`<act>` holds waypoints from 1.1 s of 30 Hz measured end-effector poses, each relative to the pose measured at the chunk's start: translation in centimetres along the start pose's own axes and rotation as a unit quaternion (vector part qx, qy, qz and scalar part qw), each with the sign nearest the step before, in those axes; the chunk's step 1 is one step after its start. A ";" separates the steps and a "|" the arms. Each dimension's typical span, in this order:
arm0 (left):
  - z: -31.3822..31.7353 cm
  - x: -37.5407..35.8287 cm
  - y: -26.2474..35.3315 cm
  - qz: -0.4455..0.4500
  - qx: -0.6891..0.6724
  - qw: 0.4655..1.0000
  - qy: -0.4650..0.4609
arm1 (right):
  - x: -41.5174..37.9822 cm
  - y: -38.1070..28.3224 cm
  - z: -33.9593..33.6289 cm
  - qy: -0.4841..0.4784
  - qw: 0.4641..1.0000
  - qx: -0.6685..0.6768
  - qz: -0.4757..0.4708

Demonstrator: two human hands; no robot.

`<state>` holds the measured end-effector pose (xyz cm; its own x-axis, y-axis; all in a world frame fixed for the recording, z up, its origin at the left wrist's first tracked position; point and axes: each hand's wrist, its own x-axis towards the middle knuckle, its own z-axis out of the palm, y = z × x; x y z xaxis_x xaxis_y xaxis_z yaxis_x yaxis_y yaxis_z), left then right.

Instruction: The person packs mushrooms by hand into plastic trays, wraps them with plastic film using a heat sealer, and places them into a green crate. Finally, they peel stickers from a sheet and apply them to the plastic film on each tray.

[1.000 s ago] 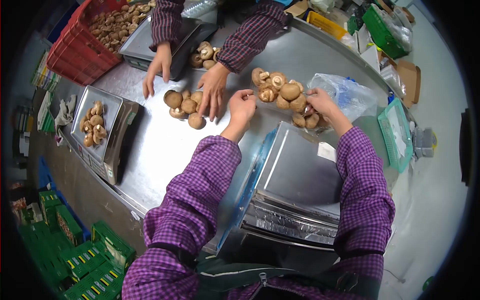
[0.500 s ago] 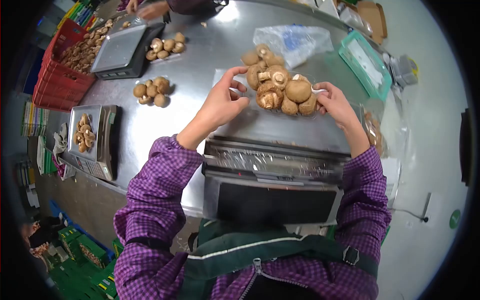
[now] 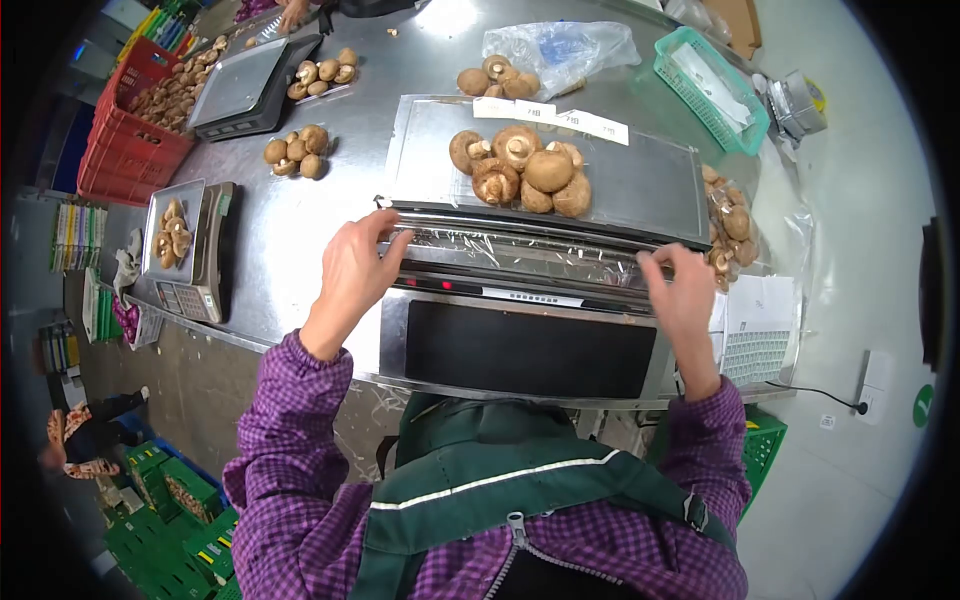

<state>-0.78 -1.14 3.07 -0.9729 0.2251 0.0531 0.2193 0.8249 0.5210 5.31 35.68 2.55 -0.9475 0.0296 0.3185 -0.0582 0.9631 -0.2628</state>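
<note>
A clear tray of brown mushrooms [image 3: 530, 172] rests on the flat top plate [image 3: 640, 180] of a film wrapping machine [image 3: 530, 345]. Clear plastic film [image 3: 520, 245] lies across the machine's slot, in front of the mushrooms. My left hand [image 3: 360, 268] is at the film's left end, thumb and forefinger curved and apart. Over the right end, my right hand [image 3: 683, 290] has bent, slightly blurred fingers with nothing visible in them. Whether either fingertip touches the film is hard to see.
Printed labels [image 3: 570, 120] lie behind the mushrooms. Two scales [image 3: 188, 250] and a red crate [image 3: 120, 150] stand left. More mushrooms [image 3: 297, 152] sit on the steel table [image 3: 290, 225]. Bagged mushrooms [image 3: 733, 225] and a green basket [image 3: 735, 120] are right. Another person's hand [image 3: 293, 14] shows at top left.
The tray of mushrooms, held up by my right hand with my left beside it, now rests on the machine's plate. Both hands have come down toward me to the film, and the view has shifted.
</note>
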 end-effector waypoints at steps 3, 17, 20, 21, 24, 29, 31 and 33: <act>1.7 -0.4 0.1 -0.061 0.007 0.998 -0.014 | -1.4 -2.0 2.5 -0.101 0.980 0.123 0.122; -6.7 -0.3 1.1 0.040 -0.703 0.656 -0.270 | 4.3 -4.2 -6.6 -0.100 0.581 0.808 -0.022; -6.0 7.9 4.6 0.064 -0.707 0.705 0.002 | 11.8 -5.7 -5.0 0.025 0.621 0.784 0.005; -3.8 11.6 4.3 0.092 -0.661 0.745 0.029 | 14.3 -6.2 -3.1 0.071 0.682 0.728 0.009; 3.2 16.2 1.4 0.025 -0.079 0.994 -0.074 | 15.7 -1.9 6.3 -0.061 0.937 0.345 0.019; 2.8 11.8 2.6 -0.201 -0.466 0.823 -0.254 | 10.4 -2.9 6.3 -0.159 0.901 0.378 0.142; 2.6 10.1 3.4 -0.245 -0.522 0.772 -0.268 | 9.5 -3.9 4.8 -0.234 0.812 0.481 0.234; 1.0 8.3 4.7 -0.254 -0.504 0.777 -0.280 | 8.4 -3.7 3.5 -0.265 0.785 0.500 0.251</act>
<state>-7.80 5.10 5.09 -0.6683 0.4266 -0.6094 -0.6257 0.1206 0.7707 -3.53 31.41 3.06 -0.9124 -0.0327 -0.4079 0.3975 0.1656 -0.9025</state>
